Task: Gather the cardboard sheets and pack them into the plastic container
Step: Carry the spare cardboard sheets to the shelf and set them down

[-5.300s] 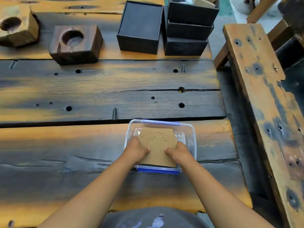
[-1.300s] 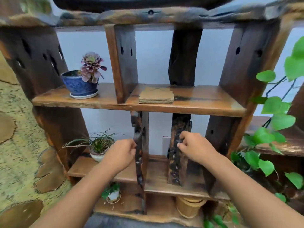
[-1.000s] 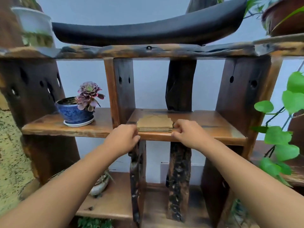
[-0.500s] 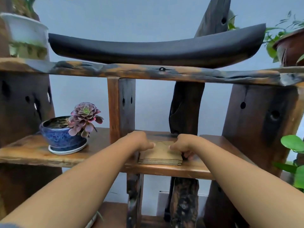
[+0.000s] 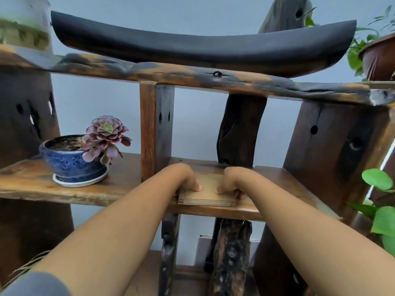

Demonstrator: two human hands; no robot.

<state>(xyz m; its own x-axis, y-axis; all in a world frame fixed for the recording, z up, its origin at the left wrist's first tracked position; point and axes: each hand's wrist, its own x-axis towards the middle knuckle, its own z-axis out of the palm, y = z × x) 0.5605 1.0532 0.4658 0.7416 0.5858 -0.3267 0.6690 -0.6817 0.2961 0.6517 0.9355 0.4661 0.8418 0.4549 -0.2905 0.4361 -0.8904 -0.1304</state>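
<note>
Both forearms reach up to the wooden shelf (image 5: 106, 195). Stack of cardboard sheets (image 5: 207, 198) sits at the shelf's front edge, between two uprights. Left hand (image 5: 185, 178) clamps the stack's left side, thumb on top. Right hand (image 5: 232, 181) clamps the right side, thumb on top, fingers curled at the edge (undersides hidden). Further left: succulent in blue pot (image 5: 74, 162). Above: black curved piece (image 5: 203, 45) on the top beam.

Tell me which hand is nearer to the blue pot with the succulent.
Left. The left hand grips the cardboard stack's left edge, on the blue pot's side; the right hand grips its far edge.
</note>
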